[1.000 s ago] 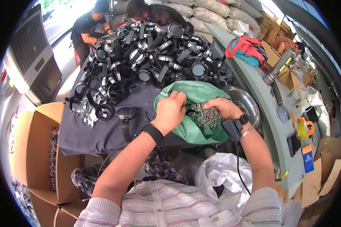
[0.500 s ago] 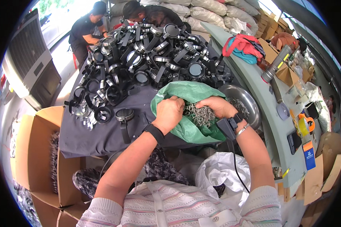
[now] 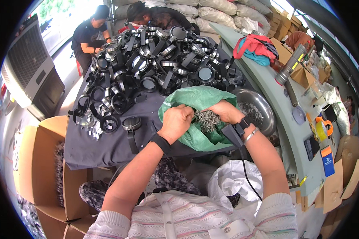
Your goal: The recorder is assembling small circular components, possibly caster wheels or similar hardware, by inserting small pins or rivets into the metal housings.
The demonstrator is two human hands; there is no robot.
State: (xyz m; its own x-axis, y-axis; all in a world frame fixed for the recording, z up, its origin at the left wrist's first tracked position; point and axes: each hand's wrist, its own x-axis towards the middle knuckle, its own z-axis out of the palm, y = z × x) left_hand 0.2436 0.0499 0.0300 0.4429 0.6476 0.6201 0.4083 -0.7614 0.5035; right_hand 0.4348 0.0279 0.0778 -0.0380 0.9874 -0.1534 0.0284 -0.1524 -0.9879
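Note:
A green woven bag lies with its mouth spread at the table's near right, and a heap of small silvery metal pieces shows inside. My left hand is closed at the bag's left side, gripping its edge. From the right, my right hand reaches into the mouth against the metal pieces. Its fingers are mostly hidden, so their grip cannot be made out. Just right of the bag stands a round steel bowl holding more small metal pieces.
Black strapped round parts with metal rims are piled across the dark-covered table. An open cardboard box stands left, a white sack below the table. Tools lie on the grey-green bench at right. Two people work beyond the pile.
My right hand has shifted slightly deeper into the bag, and its thumb shows less. My left hand keeps its hold. The person at far left has raised their head a little.

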